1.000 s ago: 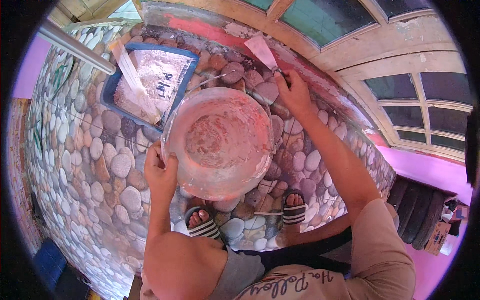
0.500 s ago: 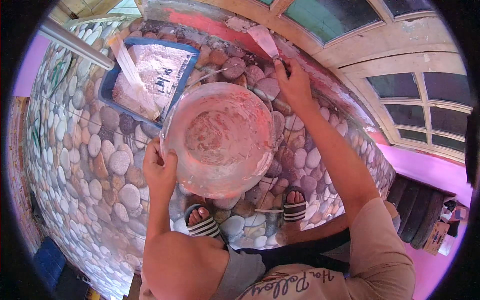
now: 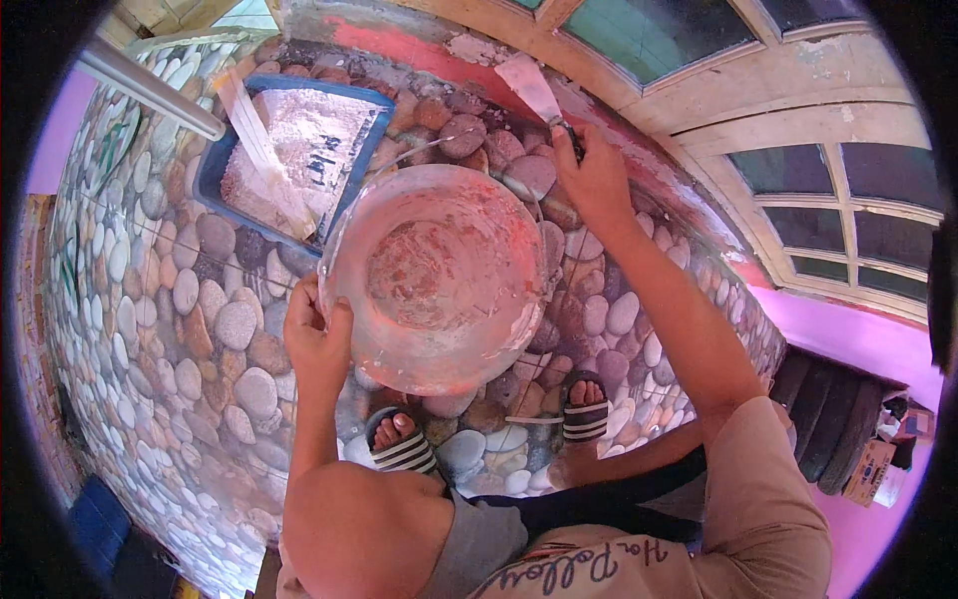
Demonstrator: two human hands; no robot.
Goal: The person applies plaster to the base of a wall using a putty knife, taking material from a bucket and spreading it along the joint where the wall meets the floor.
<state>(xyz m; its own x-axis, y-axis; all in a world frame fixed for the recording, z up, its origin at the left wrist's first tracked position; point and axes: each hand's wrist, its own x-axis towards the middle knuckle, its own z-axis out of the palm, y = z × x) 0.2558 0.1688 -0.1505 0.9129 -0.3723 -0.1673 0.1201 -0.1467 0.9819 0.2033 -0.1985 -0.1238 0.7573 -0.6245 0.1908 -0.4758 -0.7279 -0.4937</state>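
My left hand (image 3: 319, 329) grips the left rim of a translucent plastic bucket (image 3: 439, 369), smeared with pink-white residue inside and holding no visible heap of material. Up and right of the bucket, my right hand (image 3: 589, 180) is closed on the dark handle of a putty knife (image 3: 524, 85), its pale-coated blade angled toward the upper left. Behind the bucket, at upper left, a blue tray (image 3: 215, 175) holds pinkish-white powder with pale strips (image 3: 264, 160) lying across it. A thin wire handle (image 3: 419, 150) sticks out from behind the bucket.
A metal pole (image 3: 150, 90) reaches in from upper left. A chipped wooden door or window frame (image 3: 758, 110) and red-painted ledge (image 3: 399, 50) run along the back. Dark tyres (image 3: 828, 419) and small boxes stand by the pink wall at right. My sandalled feet rest on pebble-patterned flooring (image 3: 200, 379).
My right hand and the putty knife have shifted slightly upward over the last second. The bucket also sits a little higher in view, still gripped by my left hand.
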